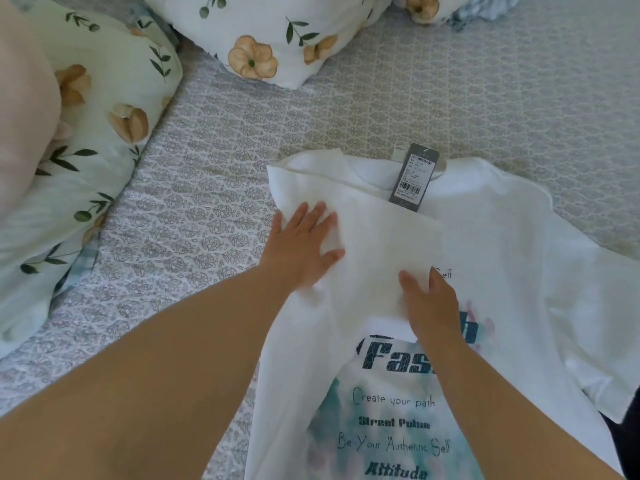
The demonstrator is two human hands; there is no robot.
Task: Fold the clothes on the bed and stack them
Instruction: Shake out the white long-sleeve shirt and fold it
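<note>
A white T-shirt (pixel 512 258) with a teal and dark printed front lies face up on the bed. Its left side with the sleeve (pixel 374 230) is folded inward over the chest. A grey hang tag (pixel 414 178) with a barcode sticks out at the collar. My left hand (pixel 304 244) presses flat on the folded part, fingers straight and spread. My right hand (pixel 433 303) lies flat on the lower edge of that fold, fingers straight, partly covering the big printed word. The shirt's right sleeve spreads out to the right.
The bed has a grey patterned quilted cover (pixel 207 188). Floral pillows lie at the left (pixel 104 109) and at the top (pixel 270 32). A pale pink cushion (pixel 24 109) sits at the far left. Something dark (pixel 627 441) shows at the right edge.
</note>
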